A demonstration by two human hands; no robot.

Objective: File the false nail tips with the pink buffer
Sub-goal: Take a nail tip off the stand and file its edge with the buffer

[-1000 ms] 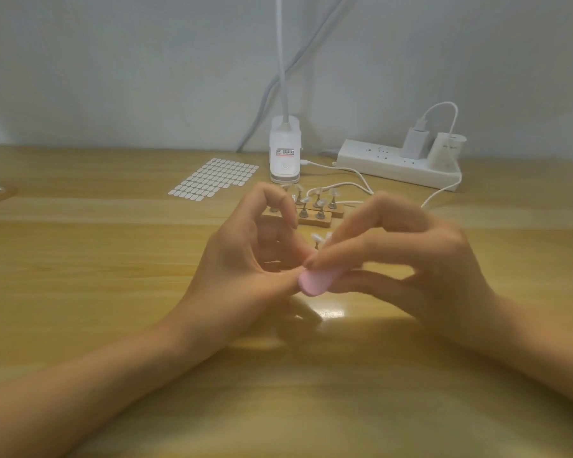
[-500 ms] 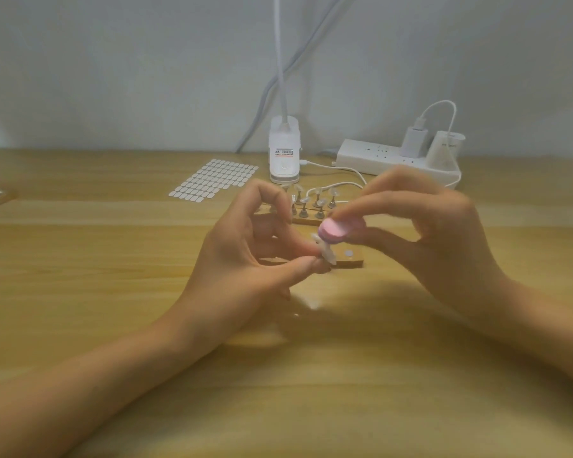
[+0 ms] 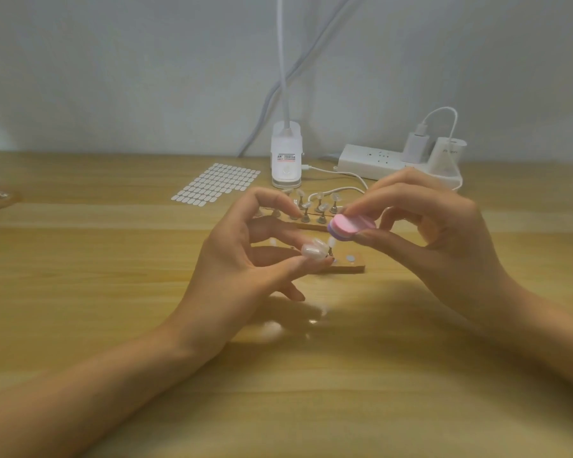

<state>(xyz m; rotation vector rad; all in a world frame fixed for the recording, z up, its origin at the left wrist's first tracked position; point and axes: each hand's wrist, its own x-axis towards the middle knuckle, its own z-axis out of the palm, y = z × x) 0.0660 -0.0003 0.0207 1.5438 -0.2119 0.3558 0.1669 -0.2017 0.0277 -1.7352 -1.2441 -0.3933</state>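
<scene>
We note the right hand (image 3: 444,233) pinching the pink buffer (image 3: 353,224), thumb below and forefinger above, with its rounded free end pointing toward our left. The left hand (image 3: 242,259) holds one pearly nail tip (image 3: 313,252) in a narrow pinch of thumb and finger, forefinger arched clear above. The buffer sits just above and to the right of the tip, near but apart; its long axis runs roughly across, left to right. We judge the coming stroke needs the buffer brought down and leftward onto the tip's edge. Beyond the fingers, a wooden rack (image 3: 311,225) carries more tips on stands; a second strip (image 3: 354,267) lies just past the left thumb on the table (image 3: 80,292).
</scene>
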